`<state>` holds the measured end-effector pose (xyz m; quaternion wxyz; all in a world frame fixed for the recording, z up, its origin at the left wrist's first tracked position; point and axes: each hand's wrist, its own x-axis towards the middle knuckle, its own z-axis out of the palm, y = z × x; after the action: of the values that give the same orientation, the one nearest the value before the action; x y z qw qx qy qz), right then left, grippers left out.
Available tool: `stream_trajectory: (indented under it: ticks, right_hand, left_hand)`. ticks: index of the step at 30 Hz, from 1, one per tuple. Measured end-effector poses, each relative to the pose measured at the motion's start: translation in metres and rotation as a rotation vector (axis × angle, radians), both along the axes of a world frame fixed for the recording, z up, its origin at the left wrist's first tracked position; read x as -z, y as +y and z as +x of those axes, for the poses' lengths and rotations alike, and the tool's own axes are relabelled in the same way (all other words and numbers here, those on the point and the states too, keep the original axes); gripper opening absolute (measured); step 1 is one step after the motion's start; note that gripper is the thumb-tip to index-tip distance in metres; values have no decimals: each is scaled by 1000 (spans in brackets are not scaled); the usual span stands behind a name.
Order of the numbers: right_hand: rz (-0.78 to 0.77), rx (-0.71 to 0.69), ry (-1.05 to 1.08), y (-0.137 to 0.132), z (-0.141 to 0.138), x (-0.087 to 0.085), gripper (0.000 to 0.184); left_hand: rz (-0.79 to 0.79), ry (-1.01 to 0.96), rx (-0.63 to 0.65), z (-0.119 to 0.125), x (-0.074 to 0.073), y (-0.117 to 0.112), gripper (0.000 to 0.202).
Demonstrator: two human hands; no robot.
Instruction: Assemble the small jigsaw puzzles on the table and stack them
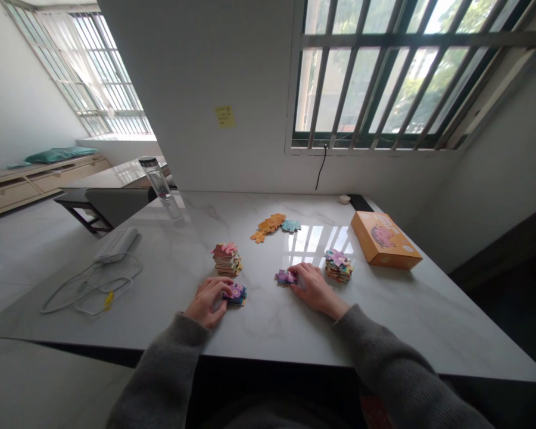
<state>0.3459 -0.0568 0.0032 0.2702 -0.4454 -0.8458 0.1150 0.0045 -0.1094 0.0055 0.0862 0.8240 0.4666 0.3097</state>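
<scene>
My left hand (pixel 209 301) holds a small stack of jigsaw puzzle pieces (pixel 237 293), pink and blue on top, with its fingertips against the stack's side. My right hand (pixel 315 290) has its fingers on a purple puzzle piece (pixel 286 277) lying flat on the white marble table (pixel 268 333). A taller stack of pieces (pixel 227 259) stands just beyond my left hand, and another (pixel 338 266) stands just beyond my right. Farther off lie orange puzzle pieces (pixel 268 226) and a teal piece (pixel 290 226). An orange cardboard puzzle box (pixel 385 240) lies to the right.
A white power adapter (pixel 116 245) with a looped white cable (pixel 92 292) lies at the table's left. A clear glass bottle (pixel 158 185) stands at the far left corner. The table's far side meets a white wall, with a barred window (pixel 375 77) above.
</scene>
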Motion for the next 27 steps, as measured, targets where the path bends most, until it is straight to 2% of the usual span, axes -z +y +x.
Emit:
stream_trajectory:
  ticks: [4, 8, 11, 14, 19, 23, 27]
  right_hand:
    - [13, -5, 1, 0, 0, 1, 36]
    - [74, 18, 60, -6, -4, -2, 42]
    - [143, -46, 123, -13, -10, -8, 45]
    - [206, -131, 181, -20, -15, -14, 46]
    - [250, -156, 242, -22, -17, -15, 47]
    - [233, -162, 269, -23, -16, -12, 51]
    - [195, -145, 304, -24, -15, -11, 50]
  left_hand:
    - [-22, 77, -14, 3, 1, -4, 23]
    - [85, 41, -11, 12, -4, -4, 22]
    - [144, 28, 56, 34, -12, 3, 18]
    - [177, 49, 142, 64, -20, 18, 24]
    - [162, 127, 229, 99, -24, 40, 27]
    - [149, 92, 253, 101, -23, 41, 21]
    - [131, 32, 204, 74, -20, 33, 21]
